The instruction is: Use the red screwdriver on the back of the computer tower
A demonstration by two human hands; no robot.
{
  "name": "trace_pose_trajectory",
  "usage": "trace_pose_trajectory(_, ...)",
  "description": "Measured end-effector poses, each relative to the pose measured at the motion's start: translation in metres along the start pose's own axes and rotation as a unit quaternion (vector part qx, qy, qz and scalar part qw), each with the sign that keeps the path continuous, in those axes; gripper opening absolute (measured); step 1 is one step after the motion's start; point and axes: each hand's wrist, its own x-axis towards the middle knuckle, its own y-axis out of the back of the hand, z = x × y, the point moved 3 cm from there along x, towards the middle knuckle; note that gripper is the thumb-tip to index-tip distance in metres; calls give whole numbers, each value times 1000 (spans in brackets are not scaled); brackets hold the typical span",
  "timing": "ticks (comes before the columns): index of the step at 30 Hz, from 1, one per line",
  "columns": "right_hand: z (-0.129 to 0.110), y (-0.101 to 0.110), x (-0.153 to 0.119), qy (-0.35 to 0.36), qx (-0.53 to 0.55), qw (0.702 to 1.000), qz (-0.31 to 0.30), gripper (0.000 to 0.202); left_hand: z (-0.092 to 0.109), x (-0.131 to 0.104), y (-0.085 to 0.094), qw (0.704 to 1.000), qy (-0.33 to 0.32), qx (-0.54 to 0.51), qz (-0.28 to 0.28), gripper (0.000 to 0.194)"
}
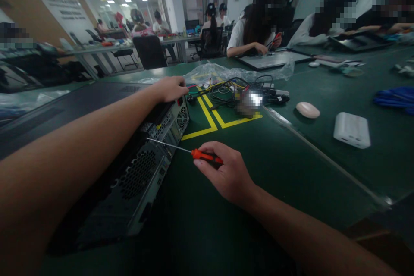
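Observation:
A black desktop computer case (142,172) lies on the green table at the left, its rear panel with a honeycomb vent turned toward me. My left hand (171,88) grips the far top corner of the case, fingers curled over the edge; that forearm crosses above the case and hides part of it. Closed around the orange-and-black handle of a screwdriver (202,155) is my right hand (231,172). The long thin shaft points left, and its tip meets the edge of the rear panel; whether it sits in a screw I cannot tell.
Tangled cables (233,90) and clear plastic wrap (210,71) lie beyond the case, by yellow tape marks (208,116). To the right are a pale rounded object (308,110), a white box-shaped device (352,130) and a blue bundle (394,99). Co-workers sit across the table.

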Motion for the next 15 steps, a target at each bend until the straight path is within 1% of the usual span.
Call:
trace_pose_trajectory(5, -2, 0, 2, 2, -2, 1000, -1, 12, 2, -2, 1, 1000, -5, 1, -1, 57)
trace_pose_trajectory(11, -2, -2, 1, -6, 11, 1000, -3, 10, 1, -1, 1, 1000, -11, 3, -1, 60)
trace_pose_trajectory(15, 0, -2, 0, -7, 16, 1000, 2, 15, 0, 0, 0, 1000, -11, -3, 6, 59)
